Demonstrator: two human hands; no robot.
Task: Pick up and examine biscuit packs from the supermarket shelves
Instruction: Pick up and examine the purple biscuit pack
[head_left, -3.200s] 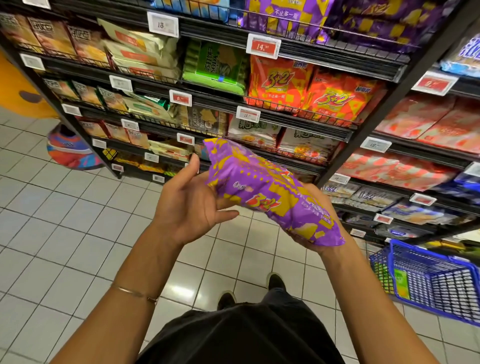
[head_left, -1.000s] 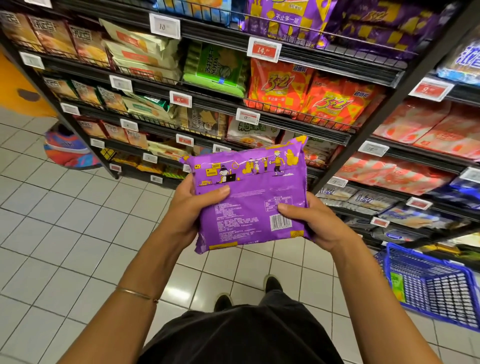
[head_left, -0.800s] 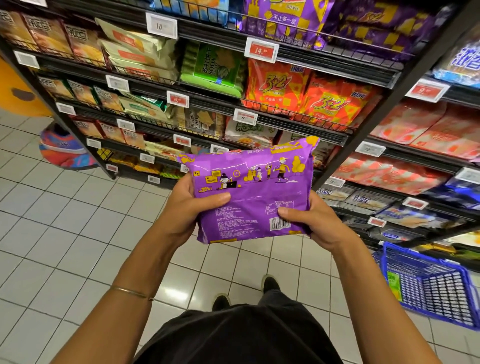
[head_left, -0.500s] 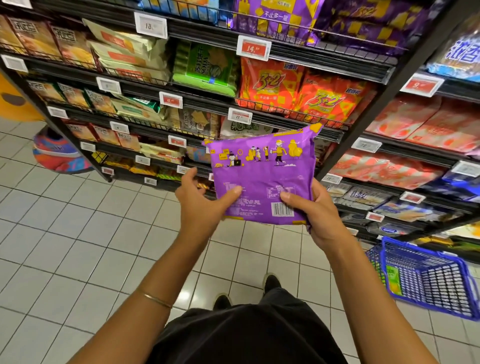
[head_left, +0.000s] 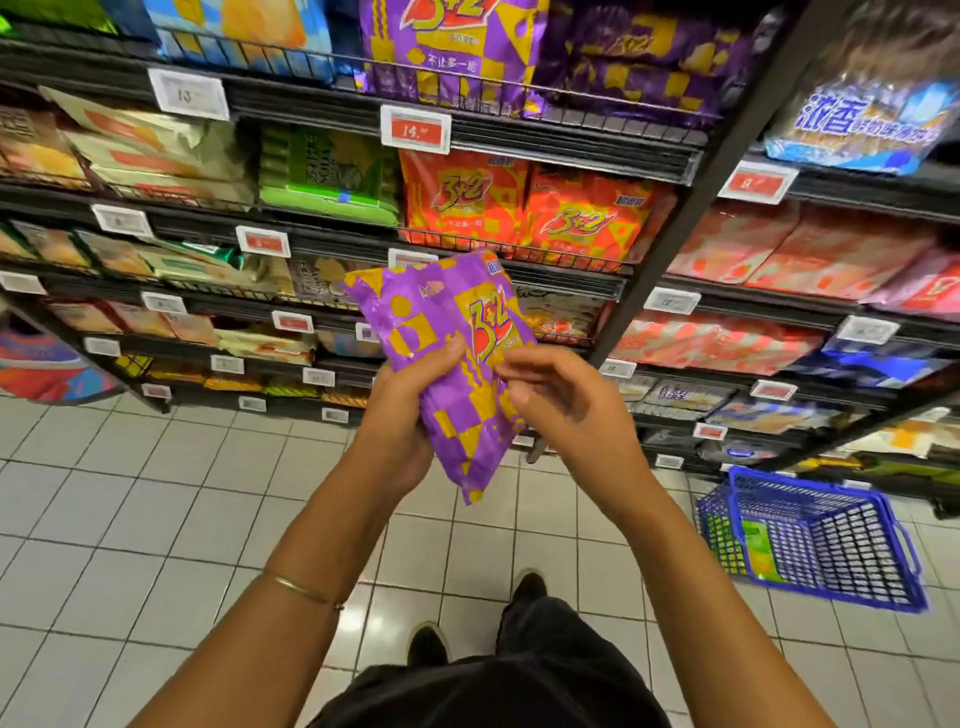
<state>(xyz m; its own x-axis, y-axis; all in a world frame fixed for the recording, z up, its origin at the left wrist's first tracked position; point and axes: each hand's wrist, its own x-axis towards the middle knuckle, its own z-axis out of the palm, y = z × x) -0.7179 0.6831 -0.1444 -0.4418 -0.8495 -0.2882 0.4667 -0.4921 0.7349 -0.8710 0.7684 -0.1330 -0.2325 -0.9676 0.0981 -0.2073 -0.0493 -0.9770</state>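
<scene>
The shelves (head_left: 467, 130) fill the upper part of the view, several dark levels one over another, each with a low wire rail at its front edge so that the packs stand and do not slide off. Price tags (head_left: 414, 129) are fixed along these front edges, under the goods, where a shopper reads them easily. On the top level stand purple packs (head_left: 447, 47) with the same pattern as the one in the hands, so I judge this is the place it belongs to. Under them, on the next level, are orange packs (head_left: 524, 202) of the same brand.

On the tiled floor (head_left: 130, 519), near the bottom edge of the shelves at the right, a blue basket (head_left: 810, 540) is set down; probably it stands there to leave both hands free.

The purple biscuit pack (head_left: 457, 364) is in the air in front of the middle shelves, well apart from them, nearly upright and a little tilted, its front with the logo turned to the camera. The left hand (head_left: 400, 415) is grasping it from behind at the lower half, the thumb pressed on the front; this carries the weight. The right hand (head_left: 561, 400) is half open, only its fingertips (head_left: 506, 364) touch the right edge of the pack, I think for steadying or turning it during the examination
</scene>
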